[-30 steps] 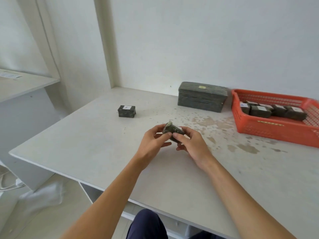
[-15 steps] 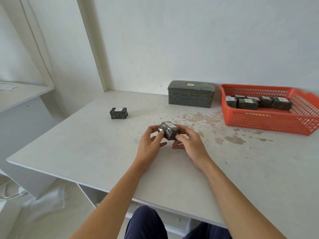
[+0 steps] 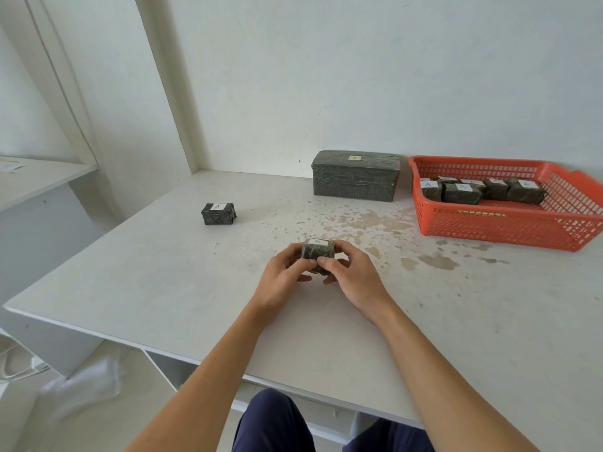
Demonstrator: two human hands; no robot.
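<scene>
A small dark wrapped block (image 3: 318,250) with a white label on top is held between both hands over the middle of the white table (image 3: 163,282). My left hand (image 3: 283,278) grips its left side, thumb and fingers curled round it. My right hand (image 3: 354,275) grips its right side the same way. The block's lower part is hidden by my fingers. A second small labelled block (image 3: 218,214) lies alone on the table to the far left.
A large dark wrapped box (image 3: 355,180) stands against the back wall. To its right an orange plastic basket (image 3: 509,223) holds several small labelled blocks (image 3: 463,192). Brown stains mark the table in front of them. A lower shelf (image 3: 39,181) sits at the left.
The block has been turned in my hands from tilted on edge to level, with its white label facing up. The view has shifted a little; the hands stay at the table's middle.
</scene>
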